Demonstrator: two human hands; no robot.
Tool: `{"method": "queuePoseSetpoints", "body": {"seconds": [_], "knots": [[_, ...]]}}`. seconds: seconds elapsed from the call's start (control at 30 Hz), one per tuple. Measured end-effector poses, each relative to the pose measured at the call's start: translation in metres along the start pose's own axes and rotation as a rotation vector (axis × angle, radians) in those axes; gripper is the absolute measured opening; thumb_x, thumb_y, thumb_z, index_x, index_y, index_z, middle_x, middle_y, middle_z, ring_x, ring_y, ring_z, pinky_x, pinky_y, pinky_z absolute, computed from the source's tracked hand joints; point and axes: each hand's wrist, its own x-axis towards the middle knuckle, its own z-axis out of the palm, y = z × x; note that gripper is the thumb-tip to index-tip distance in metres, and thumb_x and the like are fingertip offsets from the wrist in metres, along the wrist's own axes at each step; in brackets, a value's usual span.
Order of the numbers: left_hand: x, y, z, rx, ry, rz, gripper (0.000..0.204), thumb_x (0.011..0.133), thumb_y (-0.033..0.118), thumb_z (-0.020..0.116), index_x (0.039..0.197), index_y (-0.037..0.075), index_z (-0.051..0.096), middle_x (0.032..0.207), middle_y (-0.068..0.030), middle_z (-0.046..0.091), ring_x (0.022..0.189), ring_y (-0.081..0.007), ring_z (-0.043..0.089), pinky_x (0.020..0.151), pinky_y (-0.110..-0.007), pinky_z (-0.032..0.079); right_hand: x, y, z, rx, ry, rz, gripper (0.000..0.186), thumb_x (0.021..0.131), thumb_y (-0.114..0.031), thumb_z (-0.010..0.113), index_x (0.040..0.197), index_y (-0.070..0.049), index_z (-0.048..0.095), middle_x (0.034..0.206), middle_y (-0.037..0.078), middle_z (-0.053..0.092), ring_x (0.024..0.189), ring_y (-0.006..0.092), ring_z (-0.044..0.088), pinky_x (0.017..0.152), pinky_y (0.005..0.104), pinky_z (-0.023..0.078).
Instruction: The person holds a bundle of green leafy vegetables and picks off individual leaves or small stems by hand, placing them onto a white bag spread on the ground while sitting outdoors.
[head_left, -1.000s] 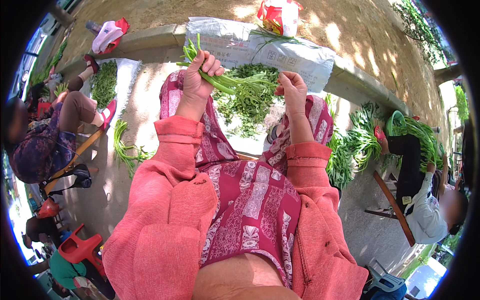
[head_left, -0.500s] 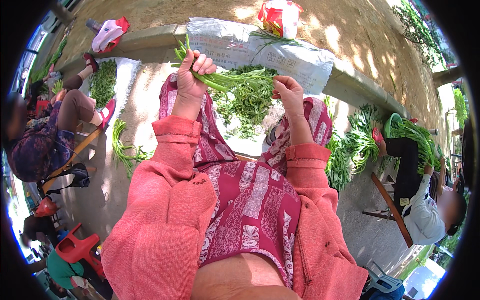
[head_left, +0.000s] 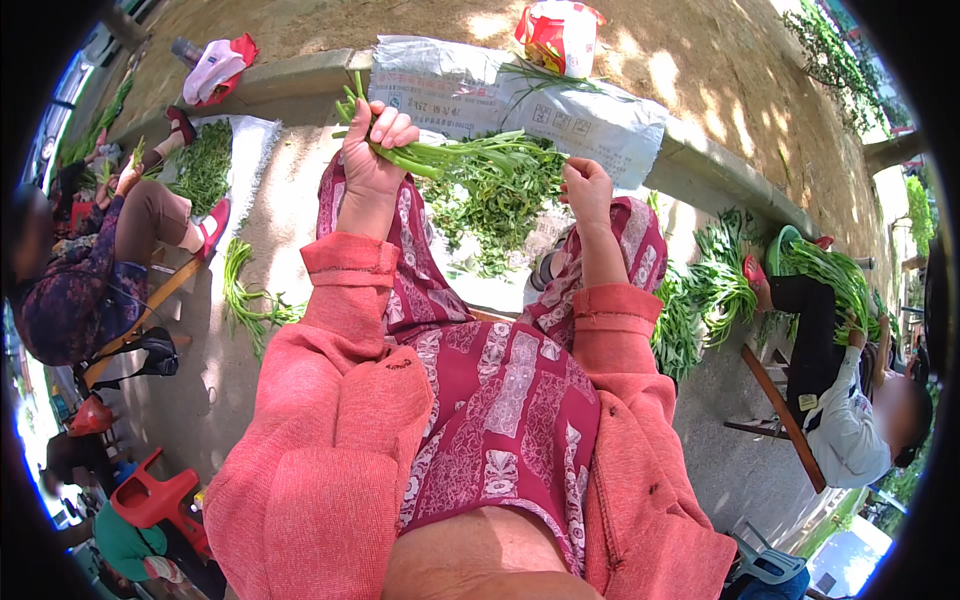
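Observation:
My left hand [head_left: 375, 160] is closed around a bunch of green leafy stems [head_left: 440, 157]. Cut stem ends stick up past the thumb, and the leafy ends stretch to the right. Just beyond those leaf tips is my right hand [head_left: 588, 190], its thumb and fingers pinched together; whatever lies between them, if anything, is too small to make out. Below and between the hands, a heap of picked leaves [head_left: 490, 215] lies on the ground between my knees. Behind it a pale printed sack [head_left: 450, 95] is spread over the low kerb.
More long greens lie at my left [head_left: 240, 285] and in a pile at my right [head_left: 690, 310]. A red and white bag [head_left: 560, 38] stands behind the sack. A person sits on each side handling greens; the right one is by a green basin [head_left: 785, 245]. A red stool [head_left: 160, 495] stands behind left.
My right hand has moved slightly right and down, away from the leaf tips. My left hand has shifted a little left with the bunch. The person at left has raised a hand with stems.

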Motion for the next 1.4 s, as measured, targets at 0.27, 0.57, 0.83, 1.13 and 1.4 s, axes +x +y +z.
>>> {"method": "queuePoseSetpoints", "body": {"seconds": [0.27, 0.57, 0.83, 1.13, 1.4], "knots": [[-0.004, 0.013, 0.001, -0.012, -0.062, -0.017, 0.024, 0.09, 0.026, 0.056, 0.081, 0.003, 0.057, 0.053, 0.0014, 0.035, 0.051, -0.0104, 0.033, 0.051, -0.024, 0.032, 0.039, 0.054, -0.016, -0.285, 0.085, -0.12, 0.054, 0.077, -0.007, 0.059, 0.129, -0.003, 0.043, 0.073, 0.007, 0.058, 0.058, 0.0143, 0.056, 0.056, 0.0293, 0.047], [-0.012, 0.031, 0.0, -0.088, -0.1, -0.006, 0.023, 0.089, 0.024, 0.058, 0.082, 0.002, 0.057, 0.054, 0.0013, 0.036, 0.051, -0.01, 0.033, 0.051, -0.023, 0.035, 0.023, 0.045, -0.016, 0.011, -0.076, 0.04, 0.047, 0.082, -0.01, 0.061, 0.127, -0.006, 0.048, 0.078, 0.006, 0.057, 0.053, 0.0122, 0.055, 0.043, 0.0253, 0.048], [-0.012, 0.032, -0.002, -0.085, -0.072, -0.038, 0.023, 0.089, 0.023, 0.057, 0.082, 0.002, 0.057, 0.054, 0.0008, 0.036, 0.052, -0.0105, 0.033, 0.051, -0.023, 0.035, 0.024, 0.047, -0.009, 0.185, -0.082, 0.099, 0.019, 0.084, -0.016, 0.062, 0.099, -0.005, 0.061, 0.074, 0.003, 0.058, 0.051, 0.01, 0.054, 0.042, 0.0236, 0.046], [-0.01, 0.031, -0.005, -0.055, -0.005, 0.004, 0.024, 0.088, 0.022, 0.059, 0.079, 0.0, 0.056, 0.053, 0.0002, 0.036, 0.05, -0.0112, 0.035, 0.051, -0.023, 0.035, 0.033, 0.053, -0.024, 0.227, 0.007, 0.196, 0.007, 0.084, -0.01, 0.057, 0.088, -0.003, 0.057, 0.072, 0.004, 0.056, 0.057, 0.0135, 0.056, 0.049, 0.0295, 0.053], [-0.006, 0.037, -0.012, -0.064, 0.036, 0.052, 0.026, 0.089, 0.026, 0.057, 0.077, 0.003, 0.058, 0.053, 0.0002, 0.037, 0.052, -0.0118, 0.035, 0.054, -0.025, 0.034, 0.032, 0.042, -0.036, 0.459, 0.128, 0.253, 0.024, 0.083, -0.002, 0.051, 0.106, 0.0, 0.056, 0.079, 0.008, 0.058, 0.059, 0.0161, 0.057, 0.052, 0.0298, 0.054]]}}
